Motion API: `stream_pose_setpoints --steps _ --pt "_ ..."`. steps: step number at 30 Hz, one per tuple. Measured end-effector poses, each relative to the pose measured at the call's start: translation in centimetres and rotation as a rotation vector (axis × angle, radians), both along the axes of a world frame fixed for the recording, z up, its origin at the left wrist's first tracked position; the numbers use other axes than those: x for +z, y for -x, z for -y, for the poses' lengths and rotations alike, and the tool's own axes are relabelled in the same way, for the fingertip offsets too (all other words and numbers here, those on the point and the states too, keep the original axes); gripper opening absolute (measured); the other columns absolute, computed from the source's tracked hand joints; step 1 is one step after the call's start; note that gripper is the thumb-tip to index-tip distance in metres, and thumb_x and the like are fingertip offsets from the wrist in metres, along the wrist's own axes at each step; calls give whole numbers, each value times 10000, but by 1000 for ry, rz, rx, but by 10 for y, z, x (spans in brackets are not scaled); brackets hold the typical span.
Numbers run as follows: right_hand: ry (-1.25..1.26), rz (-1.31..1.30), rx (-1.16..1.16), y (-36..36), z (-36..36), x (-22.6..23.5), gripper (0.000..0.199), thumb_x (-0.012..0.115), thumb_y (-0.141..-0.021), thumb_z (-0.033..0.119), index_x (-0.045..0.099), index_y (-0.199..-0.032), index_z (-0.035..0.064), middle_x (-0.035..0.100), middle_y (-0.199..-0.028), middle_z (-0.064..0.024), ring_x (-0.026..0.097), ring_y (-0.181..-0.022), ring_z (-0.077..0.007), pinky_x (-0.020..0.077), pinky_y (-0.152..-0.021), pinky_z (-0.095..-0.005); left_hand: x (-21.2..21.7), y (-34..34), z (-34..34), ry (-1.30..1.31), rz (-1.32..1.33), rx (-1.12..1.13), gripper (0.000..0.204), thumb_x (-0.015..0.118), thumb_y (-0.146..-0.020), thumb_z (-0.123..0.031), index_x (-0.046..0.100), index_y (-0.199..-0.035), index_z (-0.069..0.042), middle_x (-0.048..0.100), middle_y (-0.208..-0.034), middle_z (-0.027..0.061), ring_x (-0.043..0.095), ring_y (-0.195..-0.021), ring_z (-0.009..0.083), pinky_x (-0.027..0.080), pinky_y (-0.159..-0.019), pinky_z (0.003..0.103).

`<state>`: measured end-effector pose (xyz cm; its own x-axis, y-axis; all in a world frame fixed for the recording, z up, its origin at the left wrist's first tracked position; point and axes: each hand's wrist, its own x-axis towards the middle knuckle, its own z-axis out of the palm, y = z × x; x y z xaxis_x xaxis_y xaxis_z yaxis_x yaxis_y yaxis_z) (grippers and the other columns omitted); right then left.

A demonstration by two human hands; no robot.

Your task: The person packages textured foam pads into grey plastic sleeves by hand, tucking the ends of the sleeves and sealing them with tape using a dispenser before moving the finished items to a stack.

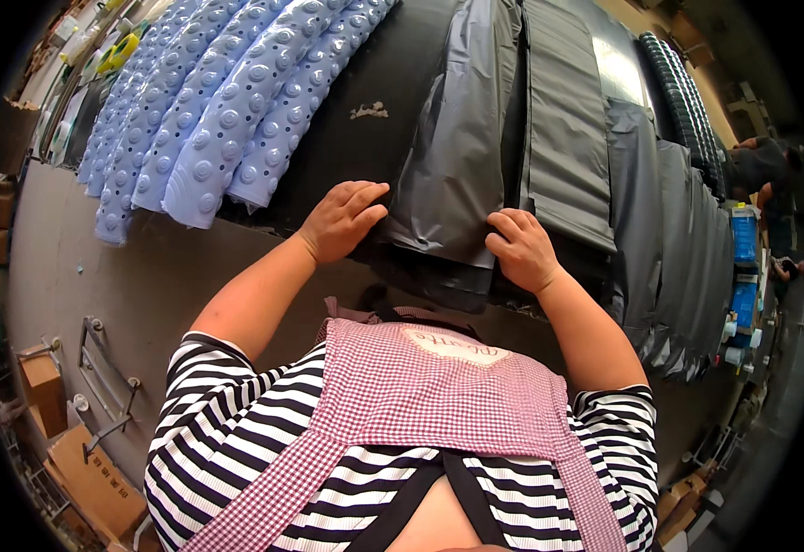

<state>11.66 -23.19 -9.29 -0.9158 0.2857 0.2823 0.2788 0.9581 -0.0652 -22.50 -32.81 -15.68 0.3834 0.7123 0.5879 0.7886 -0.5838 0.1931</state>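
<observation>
A long, wrinkled grey plastic bag (pixel 452 166) lies in front of me on the black table (pixel 351 138), its near end at the table's edge. At its left edge, my left hand (pixel 339 223) is closed with the fingertips on the film. On the opposite edge, my right hand (pixel 523 248) pinches the plastic between bent fingers and thumb. What lies inside the bag is hidden. Just right of it is another flat grey bag (pixel 567 138), its surface smoother.
Several pale blue bath mats with raised round bumps (pixel 227 120) hang over the table's left edge. More grey bags (pixel 673 239) drape off the right side, near a dark rolled mat (pixel 678 101). Cardboard boxes (pixel 93 478) and a metal frame (pixel 107 377) stand at left. Another person (pixel 765 166) is far right.
</observation>
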Motion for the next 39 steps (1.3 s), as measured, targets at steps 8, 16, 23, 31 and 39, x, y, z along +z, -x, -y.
stream_pose_setpoints --steps 8,16,23,31,39 --pt "11 38 190 4 -7 -8 71 643 -770 114 645 -827 74 513 -1474 -120 456 -1401 -282 388 -1157 -425 7 -16 -43 -195 -155 -404 106 640 -838 -127 610 -937 -105 584 -1364 127 567 -1238 294 471 -1059 433" --pt "598 -66 36 17 -23 -14 159 658 -762 48 657 -912 -4 674 -1190 -154 610 -1165 -313 448 -1052 -382 27 -9 -51 430 197 -417 157 686 -753 -124 585 -821 -25 649 -1219 144 613 -1136 331 487 -987 378" --pt "1643 -531 -717 -9 -12 -48 534 576 -988 565 611 -761 84 552 -755 21 448 -687 -83 390 -652 -264 15 -32 -49 970 1164 -189 293 597 -1042 -260 695 -1048 16 660 -932 -55 530 -844 45 456 -785 235" --pt "1385 -863 -1097 41 19 -53 324 648 -930 214 562 -700 4 499 -669 -21 412 -686 -108 375 -622 -331 -6 -71 -46 796 1493 339 347 683 -989 -256 564 -741 -45 462 -657 -75 378 -624 46 317 -564 255" --pt "466 -709 -949 47 43 -8 341 830 -744 172 508 -788 69 568 -856 -115 547 -765 -302 435 -684 -406 56 -61 -40 -55 449 116 195 794 -827 -139 620 -833 -51 624 -828 71 593 -752 241 489 -716 367"
